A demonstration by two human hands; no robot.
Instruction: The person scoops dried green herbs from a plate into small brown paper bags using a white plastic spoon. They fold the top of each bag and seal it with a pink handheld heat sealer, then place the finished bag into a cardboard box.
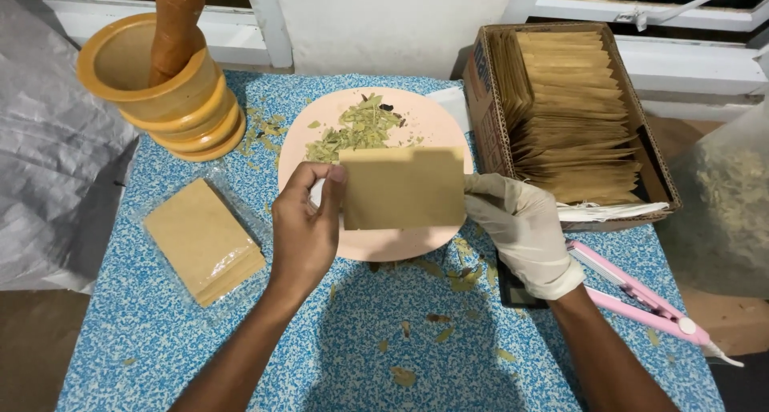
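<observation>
A small brown paper pouch (403,189) is held level above a pink plate (428,123), both hands gripping it. My bare left hand (307,230) pinches its left edge between thumb and fingers. My right hand (522,229), in a white glove, grips its right edge. On the plate's far half lies a heap of dried green leaves (355,128). The pouch hides the plate's middle.
A wooden mortar with a pestle (164,73) stands at the back left. A wrapped stack of brown pouches (203,240) lies left. A cardboard box of filled pouches (570,111) sits right, a pink hand sealer (641,296) beside it. Leaf bits litter the blue speckled tabletop (352,340).
</observation>
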